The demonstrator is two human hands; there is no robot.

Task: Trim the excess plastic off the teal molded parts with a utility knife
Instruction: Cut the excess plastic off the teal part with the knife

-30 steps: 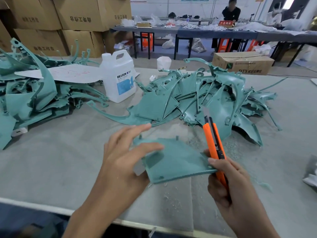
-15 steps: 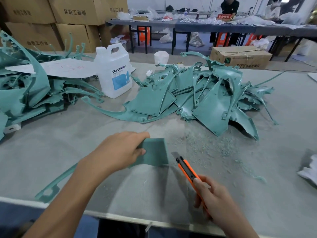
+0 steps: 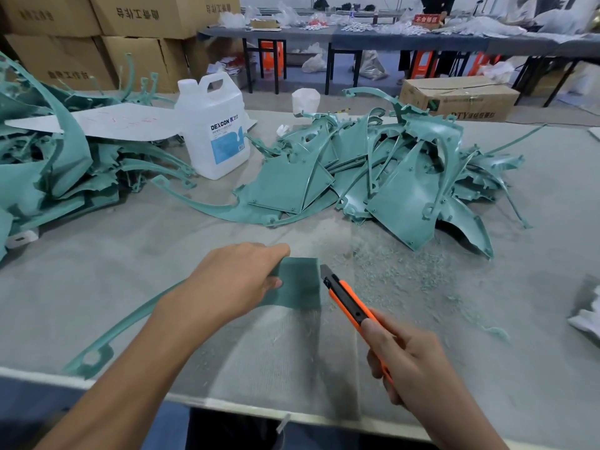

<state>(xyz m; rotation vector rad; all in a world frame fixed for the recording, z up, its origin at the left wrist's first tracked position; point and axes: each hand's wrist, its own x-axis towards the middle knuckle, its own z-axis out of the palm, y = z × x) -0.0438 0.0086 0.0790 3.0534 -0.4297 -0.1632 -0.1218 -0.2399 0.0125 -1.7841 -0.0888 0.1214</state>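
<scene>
Likely light, thin and springy, the teal part (image 3: 298,284) on the counter (image 3: 130,254) is best held by its broad panel, where the left hand (image 3: 240,280) grips it; the right hand (image 3: 409,355) clasps the utility knife (image 3: 349,302) at its three o'clock.

View: single wide-angle camera, worn on the person's head
Facing: forward and down across the counter (image 3: 97,287), whose near edge runs low in the frame
Nearness: close; the left grip (image 3: 237,280) and right grip (image 3: 412,362) reach in from the bottom edge, with the forearms large in the foreground
Centre: teal part (image 3: 300,284) and utility knife (image 3: 349,302), just below mid-frame
Far field: cardboard boxes (image 3: 139,14) and a far counter (image 3: 406,42) along the top edge, small and distant
</scene>
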